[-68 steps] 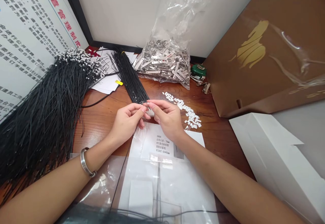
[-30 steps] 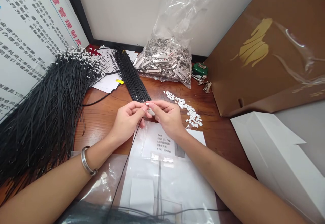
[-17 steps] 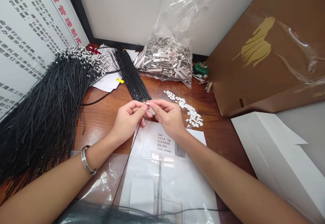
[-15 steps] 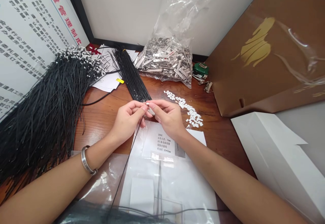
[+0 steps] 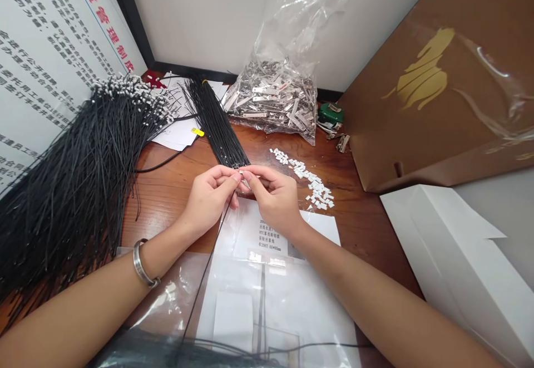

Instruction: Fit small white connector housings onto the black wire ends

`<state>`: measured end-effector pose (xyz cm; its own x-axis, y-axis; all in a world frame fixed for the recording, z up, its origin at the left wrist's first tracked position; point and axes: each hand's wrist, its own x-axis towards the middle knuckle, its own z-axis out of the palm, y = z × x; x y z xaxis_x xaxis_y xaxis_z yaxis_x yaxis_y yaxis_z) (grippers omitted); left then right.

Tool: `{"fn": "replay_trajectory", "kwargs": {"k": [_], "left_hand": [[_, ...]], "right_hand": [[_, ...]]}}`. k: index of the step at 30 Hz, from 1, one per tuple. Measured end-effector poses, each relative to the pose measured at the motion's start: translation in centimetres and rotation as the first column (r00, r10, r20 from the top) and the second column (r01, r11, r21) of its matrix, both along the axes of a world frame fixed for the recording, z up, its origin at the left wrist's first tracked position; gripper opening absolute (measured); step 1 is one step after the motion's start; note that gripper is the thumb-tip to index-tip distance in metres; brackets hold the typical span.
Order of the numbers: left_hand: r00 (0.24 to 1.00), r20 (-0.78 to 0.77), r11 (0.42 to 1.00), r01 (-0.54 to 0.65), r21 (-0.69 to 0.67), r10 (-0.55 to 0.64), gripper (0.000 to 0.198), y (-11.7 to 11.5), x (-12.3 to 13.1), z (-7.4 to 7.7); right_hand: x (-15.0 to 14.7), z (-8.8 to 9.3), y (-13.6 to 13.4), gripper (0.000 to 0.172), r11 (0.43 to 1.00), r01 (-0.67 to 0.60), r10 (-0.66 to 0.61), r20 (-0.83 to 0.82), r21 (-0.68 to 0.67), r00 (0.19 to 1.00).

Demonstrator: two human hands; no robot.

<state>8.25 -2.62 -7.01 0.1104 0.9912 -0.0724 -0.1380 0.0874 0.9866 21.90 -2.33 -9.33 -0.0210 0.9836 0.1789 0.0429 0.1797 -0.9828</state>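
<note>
A thin black wire (image 5: 207,268) runs up from the bottom of the view into my left hand (image 5: 212,196), whose thumb and fingers pinch it near its upper end. My right hand (image 5: 275,196) is closed too, its thumb tip almost against the left one. Between the fingertips sits a small white sleeve (image 5: 241,172), mostly hidden. Something shiny shows just under the fingers; I cannot make out what it is. Past my fingertips lies a bundle of black wires (image 5: 219,128). Small white sleeves (image 5: 311,178) are scattered to the right of my hands.
A big pile of black wires with white ends (image 5: 83,167) fills the left. Behind stands a clear bag of metal clips (image 5: 275,98), beside a green tape measure (image 5: 331,113). A brown box (image 5: 400,134) and white carton (image 5: 450,245) stand right. A printed sheet in plastic (image 5: 300,301) lies below my hands.
My right hand has shifted slightly left, and its fingertips have closed in on the left ones. The white sleeve, plainer before, is now more covered. The left hand has barely moved.
</note>
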Motion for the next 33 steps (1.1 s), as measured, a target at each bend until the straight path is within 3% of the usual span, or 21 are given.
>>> {"fn": "replay_trajectory", "kwargs": {"k": [4, 16, 33], "left_hand": [[1.000, 0.000, 1.000, -0.016, 0.008, 0.016, 0.015, -0.03, 0.11, 0.00], [0.999, 0.002, 0.999, -0.032, -0.032, 0.032, 0.019, 0.03, 0.27, 0.26], [0.998, -0.040, 0.998, -0.058, -0.020, 0.057, 0.013, 0.07, 0.32, 0.13]], "right_hand": [[0.01, 0.18, 0.00, 0.021, 0.999, 0.012, -0.012, 0.014, -0.031, 1.000], [0.05, 0.29, 0.15, 0.018, 0.996, -0.001, -0.015, -0.161, -0.094, 0.987], [0.30, 0.27, 0.41, 0.018, 0.997, 0.007, -0.019, -0.154, -0.079, 0.988]]}}
